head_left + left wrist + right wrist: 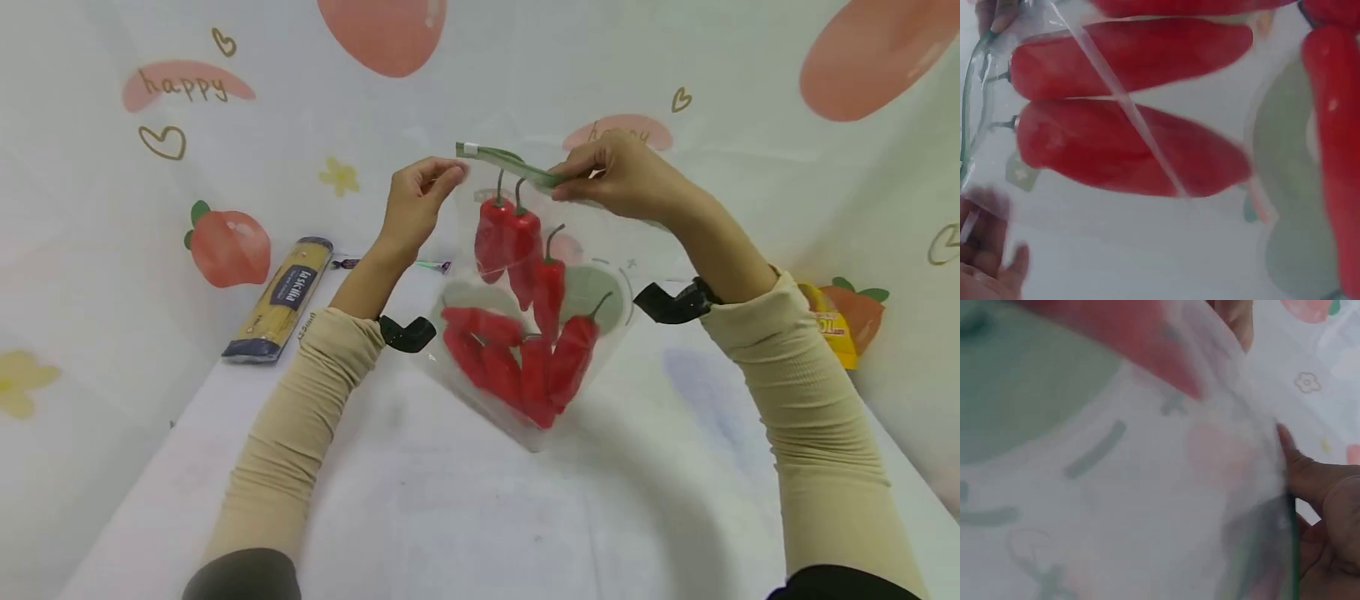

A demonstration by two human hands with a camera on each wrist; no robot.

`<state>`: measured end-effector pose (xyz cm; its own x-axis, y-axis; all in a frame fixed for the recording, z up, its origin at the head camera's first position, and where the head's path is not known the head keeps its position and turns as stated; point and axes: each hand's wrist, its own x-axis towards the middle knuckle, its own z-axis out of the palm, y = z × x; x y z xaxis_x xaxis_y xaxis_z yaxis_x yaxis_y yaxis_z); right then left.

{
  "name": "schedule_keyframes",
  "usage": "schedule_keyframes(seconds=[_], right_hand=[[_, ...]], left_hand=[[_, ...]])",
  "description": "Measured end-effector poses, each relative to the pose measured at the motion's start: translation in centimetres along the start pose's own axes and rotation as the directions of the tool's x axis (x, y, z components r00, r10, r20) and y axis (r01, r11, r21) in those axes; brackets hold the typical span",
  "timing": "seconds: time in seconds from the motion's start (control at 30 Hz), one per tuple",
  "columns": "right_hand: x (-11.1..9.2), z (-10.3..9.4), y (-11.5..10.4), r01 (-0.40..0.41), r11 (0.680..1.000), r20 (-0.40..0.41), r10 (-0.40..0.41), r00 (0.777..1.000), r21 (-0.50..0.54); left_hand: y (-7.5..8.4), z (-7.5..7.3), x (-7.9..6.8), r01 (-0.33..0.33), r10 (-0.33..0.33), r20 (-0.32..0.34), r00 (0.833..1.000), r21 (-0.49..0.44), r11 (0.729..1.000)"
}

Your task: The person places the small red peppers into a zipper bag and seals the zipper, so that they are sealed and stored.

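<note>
A clear zip bag [534, 440] with a green zip strip hangs at the centre of the head view, its lower part over the white table. Several red peppers [550, 300] with dark stems are inside it. My right hand [626, 177] pinches the green top edge between thumb and fingers, also seen in the right wrist view. Beside the top left corner, below the white zip slider [470, 149], is my left hand [420, 204]. In the left wrist view that hand [988, 250] is blurred, its thumb apart from the fingers and its fingertips against or behind the film.
A pack of spaghetti [281, 300] lies at the table's back left. A thin wrapped stick [433, 266] lies partly behind my left arm. A yellow packet [831, 329] shows behind my right forearm. A printed cloth [495, 75] hangs behind the table [465, 517].
</note>
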<state>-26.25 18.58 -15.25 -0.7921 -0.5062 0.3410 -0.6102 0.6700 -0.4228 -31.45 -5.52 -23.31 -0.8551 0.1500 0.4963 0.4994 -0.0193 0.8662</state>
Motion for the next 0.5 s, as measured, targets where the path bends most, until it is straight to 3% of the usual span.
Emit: schedule_keyframes(seconds=[0.1, 0.17, 0.3, 0.4, 0.5], right_hand=[[-0.5, -1.3, -1.0, -0.002, 0.998, -0.038, -0.001, 0.999, -0.063], [-0.8, -1.8, -1.3, -0.011, 0.998, -0.061, 0.007, 0.998, -0.056], [-1.2, -1.8, -0.9, -0.031, 0.999, -0.121, 0.033, 0.992, 0.020], [-1.3, -1.2, -0.3, -0.027, 0.997, -0.169, 0.038, 0.985, 0.067], [-1.1, 0.0, -0.5, 0.078, 0.996, -0.255, -0.064, 0.965, 0.043]], left_hand=[[1.2, -0.1, -0.2, -0.097, 0.090, -0.052, 0.995, -0.156, 0.983], [2.1, -0.1, -0.6, -0.134, 0.117, -0.083, 0.990, -0.244, 0.961], [3.2, 0.3, -1.7, -0.202, 0.184, -0.098, 0.978, -0.218, 0.955], [3.0, 0.6, -2.5, -0.232, 0.216, -0.103, 0.971, -0.194, 0.953], [2.7, 0.8, -3.1, -0.243, 0.221, -0.113, 0.969, -0.243, 0.939]])
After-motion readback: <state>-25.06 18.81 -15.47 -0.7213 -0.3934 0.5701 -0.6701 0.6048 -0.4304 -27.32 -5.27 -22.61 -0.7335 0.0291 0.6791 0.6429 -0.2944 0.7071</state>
